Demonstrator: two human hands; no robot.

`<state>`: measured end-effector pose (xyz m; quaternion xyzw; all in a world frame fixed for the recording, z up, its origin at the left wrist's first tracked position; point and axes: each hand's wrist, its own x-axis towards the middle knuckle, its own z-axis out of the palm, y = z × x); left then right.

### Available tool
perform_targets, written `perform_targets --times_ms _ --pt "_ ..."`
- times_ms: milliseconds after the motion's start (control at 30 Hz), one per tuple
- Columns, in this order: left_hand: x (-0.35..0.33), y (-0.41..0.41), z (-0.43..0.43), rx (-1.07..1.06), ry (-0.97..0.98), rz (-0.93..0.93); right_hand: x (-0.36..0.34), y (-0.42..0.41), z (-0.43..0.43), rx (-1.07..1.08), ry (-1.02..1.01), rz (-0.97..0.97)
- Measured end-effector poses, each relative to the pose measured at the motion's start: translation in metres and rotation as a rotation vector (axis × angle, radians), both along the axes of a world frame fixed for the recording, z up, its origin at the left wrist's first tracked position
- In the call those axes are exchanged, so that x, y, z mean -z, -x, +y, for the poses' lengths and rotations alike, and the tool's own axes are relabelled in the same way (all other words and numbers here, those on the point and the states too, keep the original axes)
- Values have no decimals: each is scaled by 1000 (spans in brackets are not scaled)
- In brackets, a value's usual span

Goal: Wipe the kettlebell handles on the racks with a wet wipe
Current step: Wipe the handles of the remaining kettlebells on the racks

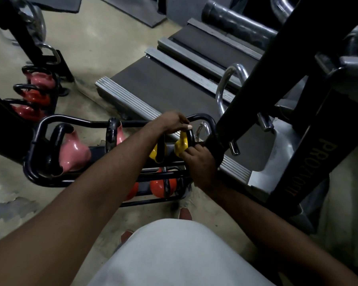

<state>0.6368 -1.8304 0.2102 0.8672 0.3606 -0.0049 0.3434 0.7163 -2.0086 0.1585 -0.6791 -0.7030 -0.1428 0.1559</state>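
Observation:
A low black rack [50, 120] holds two pink kettlebells [74, 153], two yellow ones and orange ones [163, 186] on a lower tier. My left hand [174, 123] is closed over the top of the black handle [191, 136] of the rightmost yellow kettlebell [181, 145]. My right hand [201, 162] is just below it, with its fingers curled against the lower side of that handle and the yellow body. No wet wipe shows; either hand could be hiding one. The other yellow kettlebell [154, 154] stands just to the left, partly behind my left forearm.
A second rack at the left carries pink and red kettlebells [40, 80]. Treadmill decks [153, 89] lie just beyond the rack. A black machine post [256, 89] and chrome handles [225, 87] crowd the right side, close to my right hand. The floor is bare concrete.

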Motion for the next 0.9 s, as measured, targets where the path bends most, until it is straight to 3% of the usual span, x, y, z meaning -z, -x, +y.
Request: perform_targets --times_ms 167,367,433,533,633,700,900 --pt "-2 2 1 36 19 10 -10 8 -11 258 -100 526" --pt "3 2 -12 41 -88 31 -9 15 -29 532 19 1046" --pt "7 6 -27 -10 -190 -62 -10 20 -37 573 50 1286" --pt "9 23 -56 -107 -268 -376 -10 28 -51 552 50 1566" --pt "14 58 -100 -207 -235 -621 -13 41 -67 503 143 1722" --pt "21 89 -133 -282 -171 -674 -14 53 -77 443 204 1796" --pt "78 190 -206 -656 -50 -553 25 102 -92 314 520 1972"
